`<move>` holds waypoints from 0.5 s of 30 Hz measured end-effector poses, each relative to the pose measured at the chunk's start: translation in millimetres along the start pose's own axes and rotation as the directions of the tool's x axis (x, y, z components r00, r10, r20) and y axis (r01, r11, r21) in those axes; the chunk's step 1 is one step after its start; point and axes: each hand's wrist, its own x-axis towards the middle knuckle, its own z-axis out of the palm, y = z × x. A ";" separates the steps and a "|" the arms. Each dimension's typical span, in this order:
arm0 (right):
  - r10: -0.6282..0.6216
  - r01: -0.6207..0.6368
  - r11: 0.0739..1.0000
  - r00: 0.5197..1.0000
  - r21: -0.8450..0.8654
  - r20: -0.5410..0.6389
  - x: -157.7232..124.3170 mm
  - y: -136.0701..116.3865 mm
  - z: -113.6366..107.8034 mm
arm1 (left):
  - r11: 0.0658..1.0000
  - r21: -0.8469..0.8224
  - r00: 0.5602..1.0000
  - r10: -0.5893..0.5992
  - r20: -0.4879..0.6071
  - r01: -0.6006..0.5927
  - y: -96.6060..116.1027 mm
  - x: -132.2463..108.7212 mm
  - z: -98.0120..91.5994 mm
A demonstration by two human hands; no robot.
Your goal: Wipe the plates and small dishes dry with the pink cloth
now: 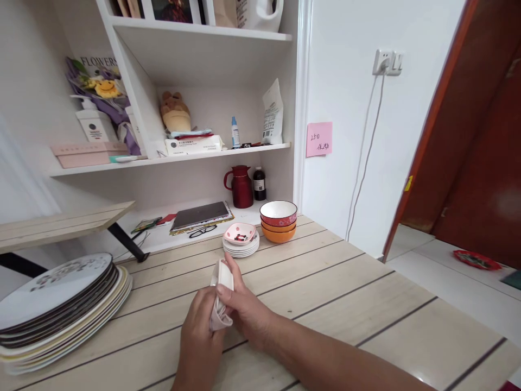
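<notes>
Above the wooden table, both hands meet around a small white dish (223,276), tilted on its side. My right hand (248,307) grips the dish with thumb and fingers. My left hand (200,326) is closed on a light crumpled cloth (220,319) pressed against the dish. Just beyond the hands stands a stack of small white plates (241,250) with a pink patterned dish (240,233) on top. To its right is a stack of bowls (279,221), orange below and red-and-white on top.
Large plates (61,304) are piled at the left of the table (345,282), by a raised wooden shelf (61,225). Behind lie a laptop (201,215) and glasses (202,231), near a red jug (241,187) and a dark bottle (259,184).
</notes>
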 end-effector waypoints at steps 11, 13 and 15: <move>0.074 -0.077 0.995 0.996 0.062 0.041 0.5 4.1 -1.3 | 0.996 0.074 0.999 0.041 0.036 -0.043 3.1 -0.4 1.4; 0.095 -0.094 0.994 0.996 0.058 -0.002 0.2 4.9 -1.9 | 0.991 0.117 0.997 0.054 0.051 -0.060 2.5 -0.9 1.2; 0.128 -0.124 0.991 0.990 0.057 -0.066 1.0 6.3 -4.2 | 0.985 0.156 0.994 0.067 0.081 -0.079 1.1 -1.2 1.3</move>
